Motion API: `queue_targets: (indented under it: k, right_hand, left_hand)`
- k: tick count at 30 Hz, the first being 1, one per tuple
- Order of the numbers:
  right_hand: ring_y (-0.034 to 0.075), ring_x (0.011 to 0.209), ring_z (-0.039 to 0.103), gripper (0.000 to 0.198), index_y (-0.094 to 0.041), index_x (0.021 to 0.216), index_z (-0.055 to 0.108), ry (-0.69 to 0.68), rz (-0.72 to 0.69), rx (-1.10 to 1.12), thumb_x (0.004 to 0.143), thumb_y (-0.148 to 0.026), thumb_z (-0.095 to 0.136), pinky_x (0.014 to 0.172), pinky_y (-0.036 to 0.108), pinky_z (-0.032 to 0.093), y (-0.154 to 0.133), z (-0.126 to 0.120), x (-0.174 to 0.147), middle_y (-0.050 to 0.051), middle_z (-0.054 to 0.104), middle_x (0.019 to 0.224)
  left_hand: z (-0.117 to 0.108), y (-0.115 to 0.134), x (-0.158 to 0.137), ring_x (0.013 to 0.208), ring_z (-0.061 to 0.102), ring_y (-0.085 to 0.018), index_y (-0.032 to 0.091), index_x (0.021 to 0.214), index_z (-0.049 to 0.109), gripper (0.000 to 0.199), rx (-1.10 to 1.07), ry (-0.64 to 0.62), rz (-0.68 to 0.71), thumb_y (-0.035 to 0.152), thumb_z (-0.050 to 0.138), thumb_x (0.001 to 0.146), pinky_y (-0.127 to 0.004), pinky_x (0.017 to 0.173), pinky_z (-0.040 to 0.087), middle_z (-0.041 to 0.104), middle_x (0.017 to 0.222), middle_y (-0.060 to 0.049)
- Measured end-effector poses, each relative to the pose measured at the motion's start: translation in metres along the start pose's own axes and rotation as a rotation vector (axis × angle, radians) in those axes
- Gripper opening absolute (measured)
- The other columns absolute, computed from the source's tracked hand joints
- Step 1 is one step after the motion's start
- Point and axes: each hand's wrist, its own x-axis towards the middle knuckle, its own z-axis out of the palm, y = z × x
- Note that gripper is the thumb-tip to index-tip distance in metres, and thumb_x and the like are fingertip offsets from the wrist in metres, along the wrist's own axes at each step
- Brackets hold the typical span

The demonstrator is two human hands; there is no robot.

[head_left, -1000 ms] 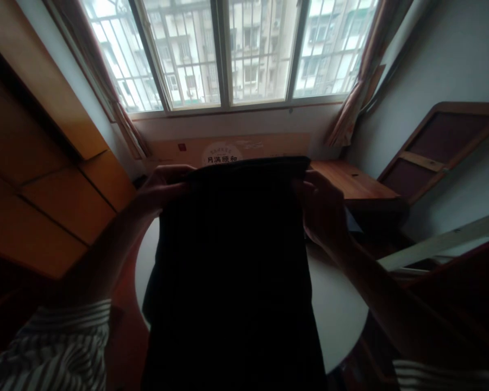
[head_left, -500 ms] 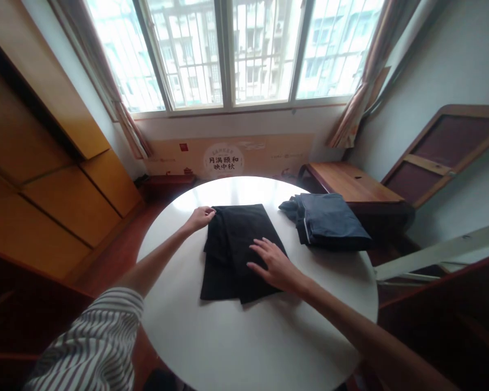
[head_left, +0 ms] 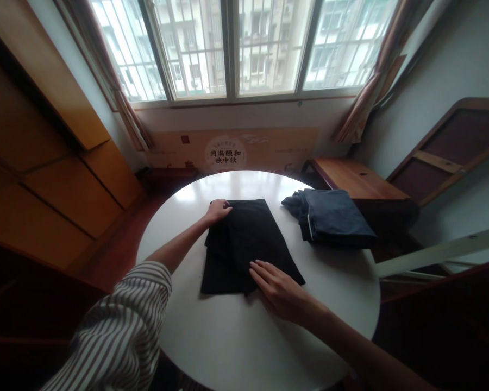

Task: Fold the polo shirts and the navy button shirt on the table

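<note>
A black folded garment [head_left: 252, 233] lies on the round white table [head_left: 212, 336]; its kind is not clear, perhaps trousers. At its far left corner, my left hand [head_left: 219, 210] has its fingers curled onto the fabric, which seems gripped between thumb and fingers. Stretched out flat, my right hand [head_left: 277, 288] rests on the near edge of the cloth, its fingers close together and its thumb partly hidden. Under the upper layer, a second layer shows at the lower left.
A stack of dark folded clothes [head_left: 338, 217] sits on the table's right side, with a bunched piece at its left end. Beyond the table are a wooden bench [head_left: 358, 179], a printed banner [head_left: 269, 144] below the window, and wooden cabinets [head_left: 57, 184] on the left.
My left hand has shifted right along the garment's far edge. My right hand has come down toward the near edge, its fingers drawn together, and the garment's near right corner now reaches farther right.
</note>
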Motion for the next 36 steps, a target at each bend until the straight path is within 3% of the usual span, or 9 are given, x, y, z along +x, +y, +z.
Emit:
queue_targets:
  k: [3, 7, 13, 16, 20, 27, 36]
  right_hand:
    - [0.032, 0.124, 0.058, 0.049, 0.004, 0.128, 0.059, 0.015, -0.031, -0.021, 0.081, 0.000, 0.048, 0.104, 0.043, 0.051, 0.003, -0.001, -0.002, 0.027, 0.060, 0.133]
    - [0.029, 0.109, 0.066, 0.043, -0.001, 0.116, 0.066, 0.110, -0.039, -0.035, 0.081, 0.006, 0.043, 0.093, 0.041, 0.057, 0.004, -0.007, -0.001, 0.023, 0.069, 0.117]
    - [0.027, 0.099, 0.065, 0.033, -0.008, 0.103, 0.067, 0.222, -0.013, -0.019, 0.090, 0.003, 0.039, 0.087, 0.040, 0.056, -0.003, -0.020, 0.010, 0.017, 0.070, 0.106]
    - [0.025, 0.096, 0.063, 0.029, -0.012, 0.101, 0.065, 0.165, 0.003, -0.015, 0.092, 0.001, 0.040, 0.082, 0.037, 0.053, -0.006, -0.024, 0.015, 0.014, 0.068, 0.104]
    - [0.021, 0.085, 0.058, 0.021, -0.015, 0.098, 0.062, 0.016, 0.026, -0.010, 0.092, -0.002, 0.047, 0.073, 0.034, 0.047, -0.010, -0.025, 0.024, 0.009, 0.065, 0.094]
    - [0.021, 0.079, 0.052, 0.017, -0.013, 0.103, 0.061, 0.055, -0.072, -0.054, 0.095, -0.007, 0.047, 0.067, 0.034, 0.039, -0.020, -0.018, 0.047, 0.008, 0.060, 0.089]
    - [0.021, 0.082, 0.054, 0.016, -0.010, 0.108, 0.059, -0.057, -0.135, -0.036, 0.095, -0.010, 0.051, 0.068, 0.034, 0.040, -0.029, 0.002, 0.060, 0.009, 0.060, 0.094]
  left_hand:
    - [0.004, 0.002, 0.001, 0.081, 0.066, -0.021, 0.016, 0.088, 0.069, 0.015, -0.085, 0.010, -0.021, 0.030, 0.072, 0.082, -0.029, 0.078, 0.051, 0.071, 0.084, -0.007]
    - [0.004, 0.003, 0.000, 0.063, 0.061, -0.015, 0.015, 0.106, 0.060, 0.022, -0.224, 0.015, -0.081, 0.034, 0.056, 0.096, -0.025, 0.060, 0.049, 0.067, 0.079, -0.004]
    - [-0.005, 0.008, 0.004, 0.055, 0.056, -0.010, 0.017, 0.111, 0.053, 0.024, -0.377, 0.032, -0.097, 0.038, 0.052, 0.099, -0.021, 0.056, 0.047, 0.062, 0.076, 0.000]
    - [-0.006, 0.009, 0.006, 0.048, 0.051, -0.010, 0.017, 0.116, 0.051, 0.030, -0.404, 0.029, -0.109, 0.043, 0.050, 0.100, -0.022, 0.054, 0.046, 0.058, 0.066, 0.003]
    - [-0.003, 0.002, 0.009, 0.051, 0.054, -0.012, 0.015, 0.110, 0.058, 0.028, -0.376, 0.052, -0.098, 0.038, 0.060, 0.095, -0.023, 0.056, 0.046, 0.060, 0.064, 0.002]
    - [-0.009, -0.018, 0.016, 0.062, 0.062, -0.016, 0.015, 0.099, 0.068, 0.030, -0.306, 0.125, -0.065, 0.039, 0.074, 0.081, -0.025, 0.062, 0.048, 0.067, 0.071, -0.004]
    - [-0.016, -0.039, 0.015, 0.069, 0.065, -0.019, 0.014, 0.082, 0.072, 0.034, -0.258, 0.150, -0.116, 0.041, 0.083, 0.065, -0.027, 0.065, 0.051, 0.069, 0.071, -0.006]
